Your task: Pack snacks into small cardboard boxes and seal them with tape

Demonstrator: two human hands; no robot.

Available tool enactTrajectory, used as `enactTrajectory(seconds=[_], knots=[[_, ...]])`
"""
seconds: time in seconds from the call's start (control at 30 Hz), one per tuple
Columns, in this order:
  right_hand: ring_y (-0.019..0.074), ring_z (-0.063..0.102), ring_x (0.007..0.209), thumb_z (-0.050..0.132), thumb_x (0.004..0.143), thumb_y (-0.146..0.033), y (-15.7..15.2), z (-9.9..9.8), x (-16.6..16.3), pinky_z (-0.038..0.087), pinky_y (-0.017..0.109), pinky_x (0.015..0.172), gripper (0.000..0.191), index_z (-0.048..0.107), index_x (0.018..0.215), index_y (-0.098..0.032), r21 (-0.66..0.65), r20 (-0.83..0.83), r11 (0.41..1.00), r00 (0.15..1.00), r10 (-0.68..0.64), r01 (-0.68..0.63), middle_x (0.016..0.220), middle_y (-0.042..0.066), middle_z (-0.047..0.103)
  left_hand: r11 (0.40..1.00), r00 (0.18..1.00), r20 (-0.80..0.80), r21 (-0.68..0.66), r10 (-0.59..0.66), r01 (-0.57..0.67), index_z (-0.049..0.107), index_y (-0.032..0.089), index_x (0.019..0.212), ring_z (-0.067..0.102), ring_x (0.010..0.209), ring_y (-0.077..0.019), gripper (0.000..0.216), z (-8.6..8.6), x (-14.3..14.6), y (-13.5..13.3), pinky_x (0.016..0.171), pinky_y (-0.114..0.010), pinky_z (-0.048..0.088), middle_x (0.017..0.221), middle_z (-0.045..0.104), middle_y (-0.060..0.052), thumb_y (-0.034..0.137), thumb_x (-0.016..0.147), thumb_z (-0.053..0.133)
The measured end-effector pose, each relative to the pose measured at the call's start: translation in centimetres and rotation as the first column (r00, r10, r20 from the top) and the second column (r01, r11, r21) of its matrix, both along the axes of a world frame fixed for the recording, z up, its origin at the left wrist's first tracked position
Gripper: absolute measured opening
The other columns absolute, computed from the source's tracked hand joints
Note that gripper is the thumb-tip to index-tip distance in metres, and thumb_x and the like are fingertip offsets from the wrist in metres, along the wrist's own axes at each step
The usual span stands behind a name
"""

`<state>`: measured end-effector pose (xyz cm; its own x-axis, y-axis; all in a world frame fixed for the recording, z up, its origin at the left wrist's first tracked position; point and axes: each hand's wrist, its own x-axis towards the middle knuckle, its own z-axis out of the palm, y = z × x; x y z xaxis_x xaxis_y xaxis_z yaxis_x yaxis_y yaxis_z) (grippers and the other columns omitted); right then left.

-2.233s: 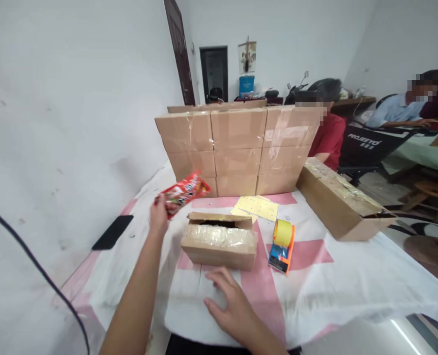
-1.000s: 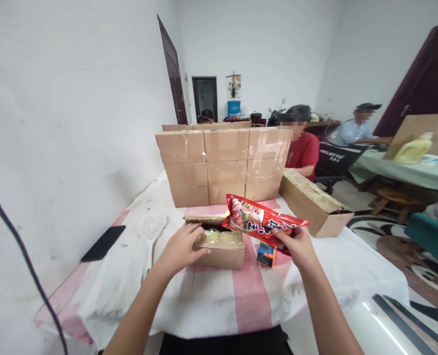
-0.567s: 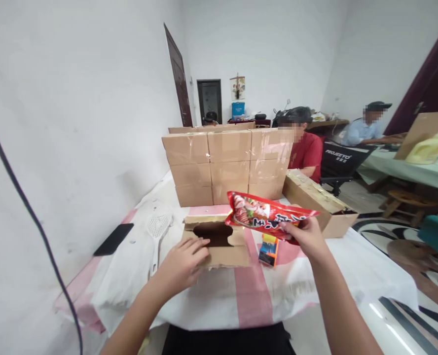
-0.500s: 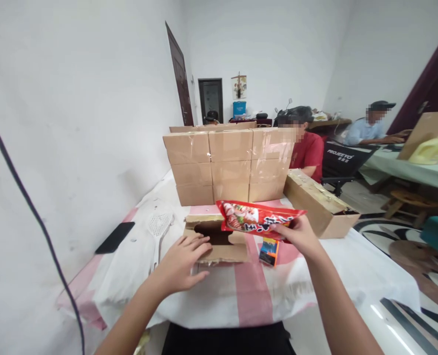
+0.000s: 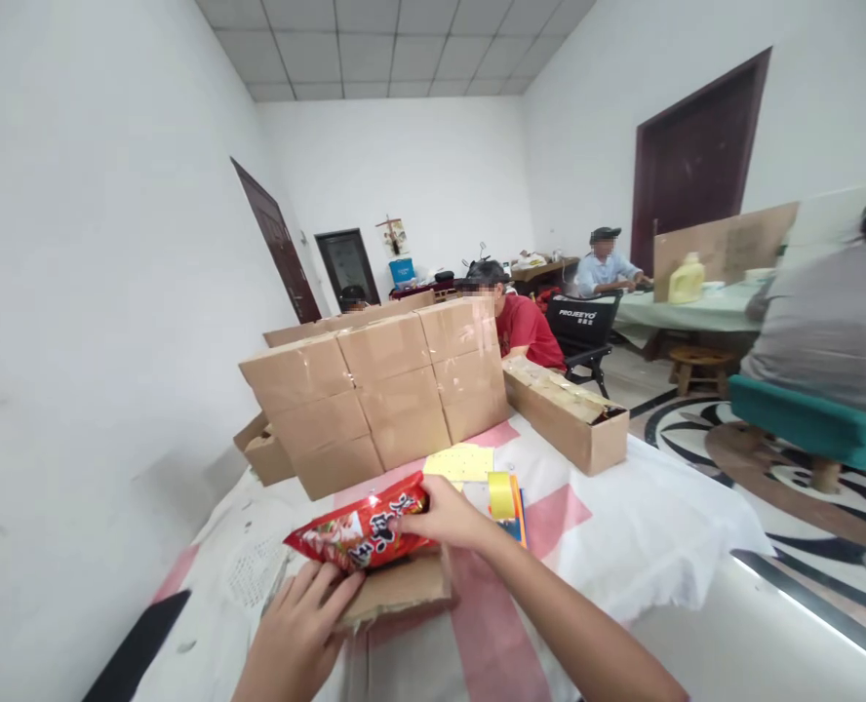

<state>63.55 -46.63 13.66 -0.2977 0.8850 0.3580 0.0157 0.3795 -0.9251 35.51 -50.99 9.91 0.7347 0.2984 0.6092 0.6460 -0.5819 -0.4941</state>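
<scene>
My right hand grips the right end of a red plastic food packet with printed characters and a food picture. The packet is tilted and lies over the opening of a small cardboard box, hiding most of that opening. My left hand rests at the box's left side, fingers stretched out, the fingertips at the packet's lower edge. Right of the box lie a yellow tape roll and a blue and orange packet, partly covered by the roll and my wrist.
A wall of taped cardboard boxes stands behind the small box. One long carton lies at the right. On the left are a white slotted spatula and a black flat object. Other people sit beyond, one in a red shirt.
My right hand has brought the red packet left and down onto the box opening. My left hand has moved close to the packet. The view has turned right and tilted up.
</scene>
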Motion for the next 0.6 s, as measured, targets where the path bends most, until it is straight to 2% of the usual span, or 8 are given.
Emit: enactTrajectory(seconds=[0.13,0.2,0.27,0.37,0.43,0.5,0.57,0.6], knots=[[0.0203,0.070,0.088,0.080,0.078,-0.035,1.3,-0.8,-1.6,0.053,0.027,0.074,0.033,0.070,0.104,-0.018,0.090,0.071,0.993,0.995,0.075,-0.082,0.099,0.002,0.077,0.994,0.999,0.016,0.098,-0.040,0.038,0.071,0.019,0.110,0.065,0.097,-0.0272,0.037,-0.5,-0.3,-0.2,0.087,-0.038,0.047,0.099,0.076,-0.007,0.003,0.084,0.050],[0.0213,0.070,0.091,0.078,0.081,-0.039,2.2,-1.1,-2.1,0.052,0.028,0.079,0.034,0.071,0.108,-0.019,0.225,0.231,0.966,0.970,0.078,-0.131,0.104,0.004,0.077,0.988,0.998,0.008,0.138,-0.066,0.064,0.070,0.017,0.112,0.066,0.091,-0.0252,0.032,-0.6,-0.2,-0.3,0.087,-0.038,0.048,0.098,0.077,-0.007,0.004,0.088,0.052],[0.0231,0.070,0.092,0.077,0.082,-0.044,3.2,-1.2,-2.4,0.051,0.030,0.082,0.036,0.072,0.107,-0.018,0.339,0.424,0.919,0.905,0.042,-0.201,0.105,0.007,0.077,0.986,0.997,-0.004,0.151,-0.076,0.075,0.070,0.015,0.113,0.067,0.087,-0.0237,0.031,-0.8,-0.1,-0.2,0.086,-0.038,0.049,0.097,0.078,-0.007,0.004,0.090,0.053],[0.0242,0.070,0.093,0.073,0.085,-0.051,4.3,-0.9,-2.5,0.051,0.029,0.081,0.039,0.073,0.107,-0.018,0.364,0.558,0.891,0.829,0.023,-0.270,0.103,0.008,0.077,0.986,0.997,-0.004,0.144,-0.078,0.078,0.070,0.015,0.114,0.068,0.085,-0.0225,0.034,-1.1,-0.3,0.3,0.085,-0.037,0.050,0.098,0.078,-0.007,0.002,0.090,0.050],[0.0225,0.070,0.095,0.069,0.089,-0.051,4.5,-0.6,-2.4,0.051,0.028,0.084,0.037,0.073,0.110,-0.020,0.344,0.508,0.891,0.857,0.089,-0.296,0.105,0.006,0.077,0.988,0.997,-0.003,0.133,-0.081,0.081,0.070,0.016,0.116,0.069,0.087,-0.0217,0.035,-1.6,-0.7,0.7,0.087,-0.036,0.050,0.100,0.078,-0.006,0.003,0.091,0.050],[0.0213,0.070,0.097,0.065,0.092,-0.050,4.4,-0.4,-2.4,0.051,0.028,0.085,0.037,0.071,0.113,-0.020,0.308,0.323,0.916,0.934,0.153,-0.257,0.109,0.005,0.077,0.990,0.997,0.002,0.117,-0.081,0.081,0.070,0.017,0.118,0.069,0.090,-0.0210,0.034,-2.2,-1.3,1.0,0.090,-0.036,0.050,0.104,0.078,-0.006,0.005,0.092,0.052],[0.0216,0.071,0.097,0.060,0.094,-0.052,4.1,-0.4,-2.5,0.053,0.029,0.083,0.041,0.070,0.115,-0.018,0.256,0.103,0.956,0.987,0.121,-0.144,0.110,0.005,0.077,0.990,0.996,0.009,0.107,-0.093,0.091,0.069,0.017,0.121,0.069,0.093,-0.0210,0.034,-2.9,-1.8,1.2,0.093,-0.036,0.049,0.107,0.078,-0.006,0.006,0.092,0.055],[0.0218,0.071,0.097,0.059,0.095,-0.053,3.9,-0.4,-2.7,0.053,0.029,0.082,0.043,0.069,0.116,-0.017,0.242,0.046,0.967,0.996,0.073,-0.082,0.110,0.006,0.076,0.990,0.995,0.015,0.107,-0.099,0.097,0.069,0.017,0.122,0.070,0.093,-0.0209,0.035,-3.1,-1.9,1.3,0.094,-0.037,0.049,0.107,0.078,-0.006,0.005,0.091,0.055]])
